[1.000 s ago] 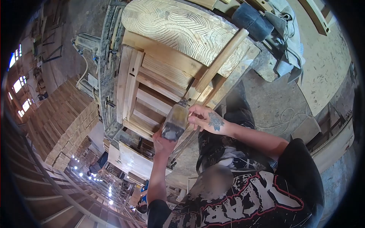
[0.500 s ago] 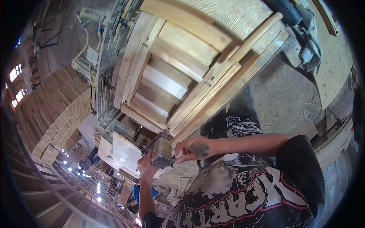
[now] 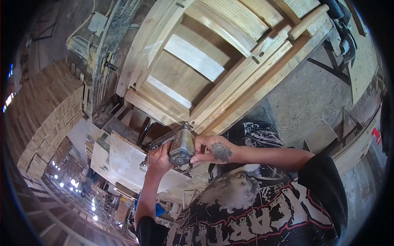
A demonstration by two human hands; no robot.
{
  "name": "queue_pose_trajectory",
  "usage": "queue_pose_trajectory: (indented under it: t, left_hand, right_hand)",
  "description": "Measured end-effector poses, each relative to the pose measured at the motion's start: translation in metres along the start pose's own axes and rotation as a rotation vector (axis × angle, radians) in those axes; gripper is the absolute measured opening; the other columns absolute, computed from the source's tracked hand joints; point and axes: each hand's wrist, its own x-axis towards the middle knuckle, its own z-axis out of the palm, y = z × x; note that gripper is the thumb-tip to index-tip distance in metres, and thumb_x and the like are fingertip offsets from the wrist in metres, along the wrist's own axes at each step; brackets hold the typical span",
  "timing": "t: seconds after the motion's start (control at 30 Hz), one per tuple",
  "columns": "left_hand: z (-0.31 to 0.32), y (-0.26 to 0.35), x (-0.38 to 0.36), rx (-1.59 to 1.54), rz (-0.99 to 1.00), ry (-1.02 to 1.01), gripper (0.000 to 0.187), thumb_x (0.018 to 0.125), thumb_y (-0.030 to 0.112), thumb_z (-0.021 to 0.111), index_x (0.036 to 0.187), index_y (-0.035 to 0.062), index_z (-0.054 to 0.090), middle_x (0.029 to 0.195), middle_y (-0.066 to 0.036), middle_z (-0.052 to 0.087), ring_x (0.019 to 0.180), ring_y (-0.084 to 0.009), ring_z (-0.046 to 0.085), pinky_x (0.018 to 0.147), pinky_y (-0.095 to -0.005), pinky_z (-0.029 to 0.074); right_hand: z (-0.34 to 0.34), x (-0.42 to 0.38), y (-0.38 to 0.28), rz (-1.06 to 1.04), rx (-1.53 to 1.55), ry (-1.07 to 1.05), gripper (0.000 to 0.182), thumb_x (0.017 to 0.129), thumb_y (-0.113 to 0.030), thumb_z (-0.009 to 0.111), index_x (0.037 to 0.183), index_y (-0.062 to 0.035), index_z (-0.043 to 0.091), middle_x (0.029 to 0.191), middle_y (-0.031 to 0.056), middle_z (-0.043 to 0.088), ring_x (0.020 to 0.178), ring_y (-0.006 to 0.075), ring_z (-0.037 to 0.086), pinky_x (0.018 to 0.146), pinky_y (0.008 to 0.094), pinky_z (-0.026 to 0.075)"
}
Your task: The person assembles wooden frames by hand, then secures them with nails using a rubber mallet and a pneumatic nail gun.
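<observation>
A worn, dusty nail gun (image 3: 182, 148) stands at the near corner of a wooden panel frame (image 3: 154, 107), its nose close to the joint; whether it touches is hard to see. My left hand (image 3: 159, 158) is wrapped around the nail gun's handle side. Against the other side of its body, my right hand (image 3: 215, 149) has its fingers curled, the thumb and forefinger pressed to the casing. Inside the frame are pale slats (image 3: 195, 57) and recessed wood panels. Long wooden rails (image 3: 242, 92) run along the frame's right side.
A short wooden bar (image 3: 308, 21) lies across the far right corner. Dark machinery (image 3: 347, 41) sits beyond it. Stacked planks (image 3: 45, 119) stand at the left, and a white board (image 3: 127, 158) lies below the frame. A thin cord (image 3: 328, 112) coils on the floor.
The view has shifted, bringing the frame closer. My right hand's fingers have moved in against the nail gun, which is tilted differently. My left hand keeps its grip.
</observation>
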Motion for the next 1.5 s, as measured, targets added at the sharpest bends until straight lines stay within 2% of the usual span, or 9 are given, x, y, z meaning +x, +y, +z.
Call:
queue_pose_trajectory:
  t: [0.57,0.77,0.87,0.9,1.0,1.1,1.17,1.27,1.5]
  left_hand:
    - [0.005,-0.005,-0.004,0.007,-0.02,0.018,0.062,0.063,0.025,0.084,0.116,0.0003,0.062,0.097,-0.015,0.072,0.083,-0.0312,0.071,0.074,-0.0408,0.055]
    - [0.001,-0.011,-0.057,-0.049,-0.117,0.191,0.062,0.064,0.024,0.085,0.115,-0.0013,0.063,0.094,-0.015,0.072,0.078,-0.0313,0.071,0.071,-0.0427,0.056]
    - [-0.003,-0.01,-0.114,-0.157,-0.488,0.444,0.049,0.066,0.021,0.086,0.104,-0.0036,0.067,0.088,-0.017,0.071,0.073,-0.0317,0.071,0.065,-0.0386,0.055]
    - [0.001,-0.012,-0.134,-0.122,-0.865,0.413,0.043,0.075,0.025,0.082,0.102,-0.0052,0.067,0.087,-0.019,0.071,0.072,-0.0312,0.071,0.066,-0.0389,0.054]
    - [0.006,-0.004,-0.157,-0.226,-1.057,0.769,0.039,0.088,0.026,0.071,0.107,-0.0078,0.066,0.092,-0.023,0.071,0.076,-0.0339,0.07,0.07,-0.0415,0.053]
    - [0.061,-0.055,-0.209,-0.179,-1.082,0.942,0.041,0.089,0.026,0.068,0.113,-0.0079,0.063,0.099,-0.024,0.071,0.087,-0.0382,0.069,0.077,-0.0466,0.051]
    - [0.075,-0.056,-0.218,-0.112,-1.366,0.718,0.045,0.088,0.025,0.067,0.119,-0.0074,0.06,0.1,-0.025,0.07,0.09,-0.0398,0.068,0.079,-0.0479,0.051]
    - [0.097,-0.037,-0.204,-0.189,-1.46,0.657,0.054,0.088,0.022,0.066,0.132,-0.0065,0.051,0.113,-0.028,0.066,0.104,-0.0417,0.065,0.088,-0.0462,0.05]
    - [0.15,0.017,-0.148,-0.467,-1.089,1.212,0.067,0.089,0.012,0.062,0.146,-0.0088,0.033,0.14,-0.032,0.047,0.13,-0.0428,0.048,0.108,-0.0396,0.038]
  right_hand:
    - [0.011,-0.004,-0.002,0.047,0.11,0.061,0.05,0.084,-0.052,0.073,0.08,-0.0051,0.057,0.066,0.0126,0.058,0.062,0.0282,0.061,0.059,0.0383,0.046]
    - [-0.012,-0.036,-0.007,-0.038,0.091,0.042,0.036,0.091,-0.039,0.069,0.091,-0.0033,0.062,0.09,0.01,0.063,0.08,0.0211,0.062,0.071,0.0322,0.049]
    - [-0.048,-0.069,0.025,0.081,0.002,0.255,0.028,0.091,-0.034,0.07,0.09,-0.0057,0.067,0.074,0.0077,0.061,0.07,0.0154,0.059,0.066,0.0293,0.048]
    - [-0.067,-0.082,0.033,0.082,-0.105,0.349,0.026,0.093,-0.03,0.069,0.09,-0.0046,0.067,0.075,0.0054,0.062,0.07,0.0124,0.057,0.066,0.0282,0.048]
    - [-0.125,-0.118,0.072,0.202,0.186,0.709,0.029,0.099,-0.03,0.059,0.092,-0.0026,0.066,0.079,0.0047,0.066,0.071,0.0116,0.061,0.065,0.0272,0.049]
    - [-0.187,-0.141,0.072,0.227,-0.085,0.833,0.037,0.101,-0.038,0.055,0.091,-0.0032,0.065,0.077,0.0036,0.067,0.069,0.0105,0.062,0.062,0.0258,0.047]
    - [-0.206,-0.145,0.056,0.254,-0.231,0.984,0.045,0.101,-0.046,0.051,0.09,-0.0042,0.065,0.073,0.0027,0.065,0.066,0.0103,0.061,0.059,0.0249,0.045]
    - [-0.214,-0.143,0.04,0.193,-0.326,0.892,0.044,0.1,-0.047,0.052,0.087,-0.0063,0.063,0.071,0.0028,0.064,0.064,0.0108,0.061,0.058,0.0255,0.045]
    - [-0.174,-0.105,0.019,0.085,-0.547,0.451,0.035,0.101,-0.033,0.053,0.096,-0.0013,0.066,0.076,0.0067,0.069,0.067,0.0128,0.066,0.061,0.0272,0.053]
